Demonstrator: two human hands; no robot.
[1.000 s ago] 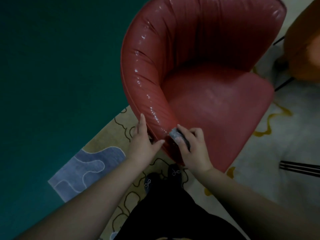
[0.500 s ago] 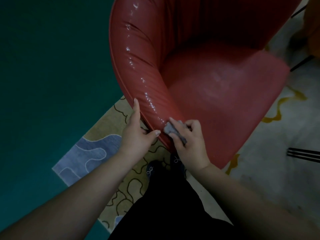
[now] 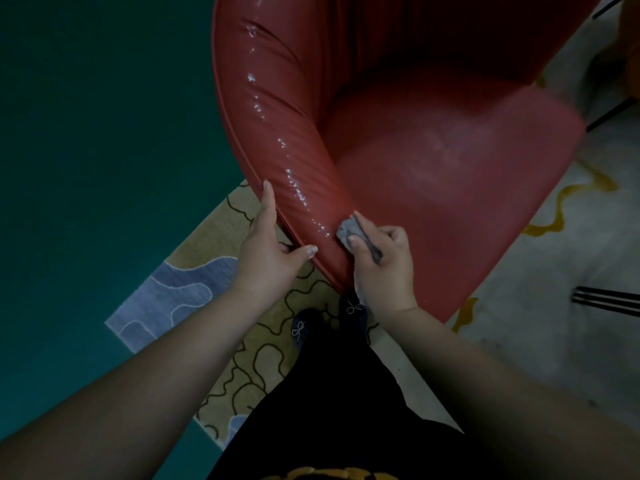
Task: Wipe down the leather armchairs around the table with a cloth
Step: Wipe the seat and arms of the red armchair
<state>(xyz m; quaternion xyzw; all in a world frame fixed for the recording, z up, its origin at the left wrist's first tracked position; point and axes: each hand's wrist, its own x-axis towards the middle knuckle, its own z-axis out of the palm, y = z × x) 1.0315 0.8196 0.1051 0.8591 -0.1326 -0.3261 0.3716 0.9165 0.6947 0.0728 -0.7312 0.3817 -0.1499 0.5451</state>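
Underfoot, patterned rug point(image 3: 194, 292) beside dark green floor point(image 3: 97, 133), red armchair point(image 3: 433, 161) above.

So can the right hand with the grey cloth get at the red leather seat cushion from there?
Probably yes: the right hand presses the grey cloth at the armrest's inner edge, and the red leather seat cushion lies bare beside it.

- Red leather armchair point(image 3: 433, 161): a rounded tub shape with a curved, creased armrest that carries a line of glossy wet-looking spots, and a flat seat cushion with a pale sheen.
- Small grey cloth point(image 3: 349, 230): folded into a wad and pressed against the near end of the armrest, at its inner side.
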